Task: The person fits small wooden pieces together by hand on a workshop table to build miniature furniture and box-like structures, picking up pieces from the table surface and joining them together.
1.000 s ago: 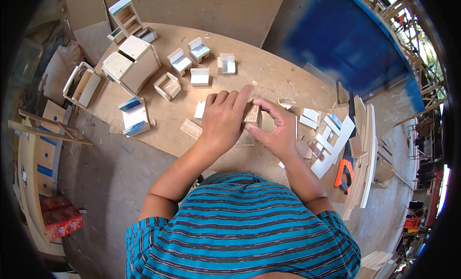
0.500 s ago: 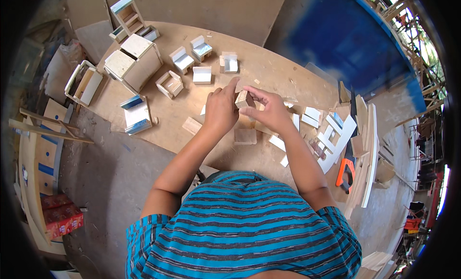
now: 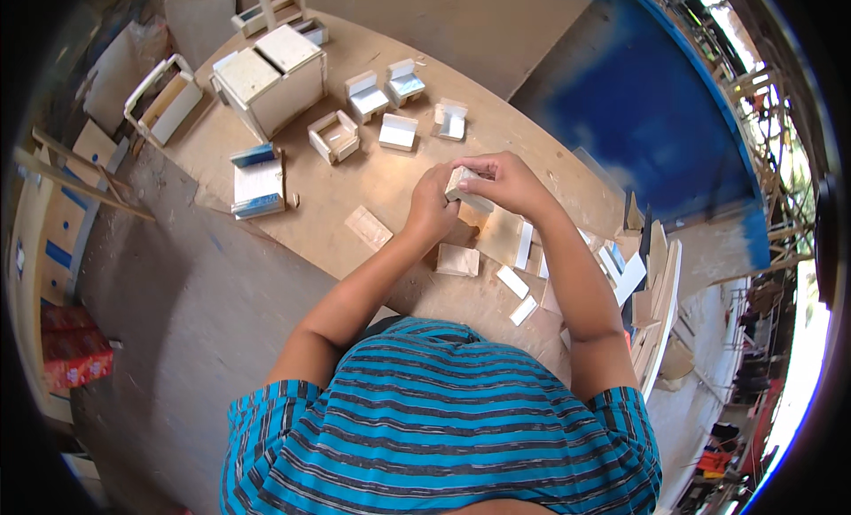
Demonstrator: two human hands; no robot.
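Above the middle of the worktable, a small pale wooden block (image 3: 462,183) is held between my two hands. My left hand (image 3: 433,203) closes round its left side. From the right, my right hand (image 3: 509,185) grips it with bent fingers and thumb, covering part of it. On the board below lie a flat wooden piece (image 3: 457,261) and another thin wooden piece (image 3: 368,228). Narrow white strips (image 3: 512,282) are scattered under my right forearm.
Miniature wooden chairs (image 3: 365,97) and a small armchair (image 3: 334,137) stand beyond my hands. Further left are a toy bed (image 3: 258,183), a cabinet (image 3: 271,79) and an open-framed piece (image 3: 166,107). Long wooden boards (image 3: 658,316) lie along the right edge, near a blue panel (image 3: 651,98).
The view has shifted, so the tabletop things appear moved. My right hand has come over the block, its fingers more bent. My right forearm now covers much of the white pieces and orange-handled saw.
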